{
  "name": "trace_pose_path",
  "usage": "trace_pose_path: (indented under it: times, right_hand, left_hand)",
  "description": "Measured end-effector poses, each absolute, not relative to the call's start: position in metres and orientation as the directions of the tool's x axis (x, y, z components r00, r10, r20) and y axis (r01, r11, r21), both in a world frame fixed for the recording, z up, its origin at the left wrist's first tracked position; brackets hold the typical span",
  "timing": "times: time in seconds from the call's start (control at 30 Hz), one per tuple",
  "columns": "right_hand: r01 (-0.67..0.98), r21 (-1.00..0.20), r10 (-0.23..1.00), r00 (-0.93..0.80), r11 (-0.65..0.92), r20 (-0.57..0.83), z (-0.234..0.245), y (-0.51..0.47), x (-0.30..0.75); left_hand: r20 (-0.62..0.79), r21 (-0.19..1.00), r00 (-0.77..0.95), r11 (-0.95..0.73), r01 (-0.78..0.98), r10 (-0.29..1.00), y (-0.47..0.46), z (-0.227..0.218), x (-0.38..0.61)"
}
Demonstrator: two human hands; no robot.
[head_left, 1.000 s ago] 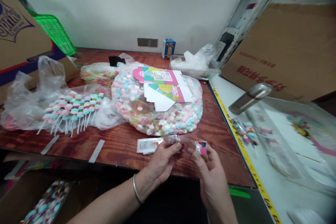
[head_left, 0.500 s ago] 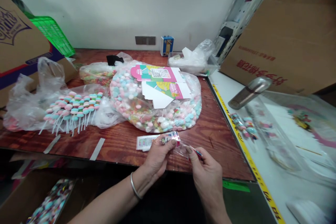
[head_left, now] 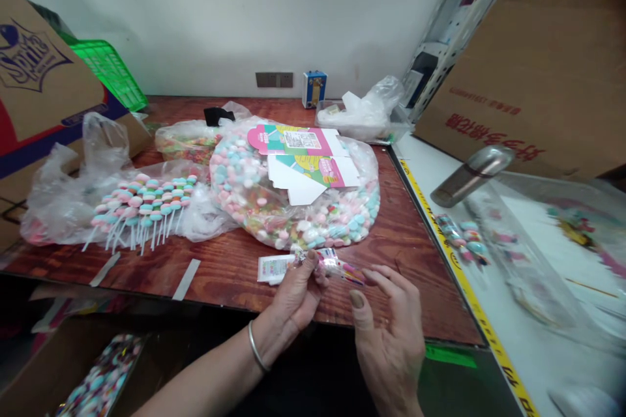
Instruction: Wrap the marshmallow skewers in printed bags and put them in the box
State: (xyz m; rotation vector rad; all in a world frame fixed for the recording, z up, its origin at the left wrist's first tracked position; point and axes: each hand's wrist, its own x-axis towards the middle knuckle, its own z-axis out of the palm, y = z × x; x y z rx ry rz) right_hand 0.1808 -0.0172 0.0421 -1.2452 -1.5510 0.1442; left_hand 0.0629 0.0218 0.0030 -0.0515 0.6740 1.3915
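Lower centre of the frame: the left hand (head_left: pixel 293 293) pinches one end of a small clear packet (head_left: pixel 332 265) over the near edge of the table (head_left: pixel 229 273); the right hand (head_left: pixel 391 332) is open, fingers spread, its fingertips just at the packet's other end — not gripping. Beside the left hand lies a flat label (head_left: pixel 274 268). Behind, mid-frame, a big candy bag (head_left: pixel 293 208) carries folded cartons (head_left: pixel 303 156); lollipops (head_left: pixel 141 202) lie at centre left. For a clean handling, likely best to hold the packet taut by its ends — never across its filled middle.
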Motion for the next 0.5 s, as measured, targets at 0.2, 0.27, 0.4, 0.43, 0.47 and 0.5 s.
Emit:
trace_pose_path:
  times: [0.2,0.27,0.4,0.43,0.47,0.5]
  right_hand:
    - [0.629,-0.644,0.763,0.120,0.436,0.635,0.040,-0.015,0.178]
    - [0.628,-0.653,0.785,0.106,0.423,0.610,0.035,-0.012,0.178]
    - [0.585,-0.717,0.843,0.103,0.379,0.529,0.025,-0.007,0.176]
    - [0.565,-0.740,0.860,0.098,0.365,0.500,0.023,-0.006,0.176]
    - [0.546,-0.760,0.877,0.091,0.351,0.471,0.023,-0.006,0.175]
    - [0.532,-0.775,0.889,0.085,0.341,0.449,0.023,-0.006,0.175]
  left_hand:
    - [-0.467,0.343,0.038,0.220,-0.913,0.884,0.022,0.002,0.060]
    - [-0.464,0.347,0.059,0.243,-0.906,0.884,0.021,-0.001,0.059]
    - [-0.419,0.392,0.088,0.267,-0.881,0.904,0.020,-0.004,0.059]
    - [-0.405,0.410,0.102,0.280,-0.868,0.909,0.019,-0.003,0.059]
    - [-0.396,0.425,0.122,0.300,-0.854,0.910,0.019,-0.001,0.058]
    - [-0.396,0.431,0.147,0.325,-0.842,0.906,0.018,0.002,0.058]
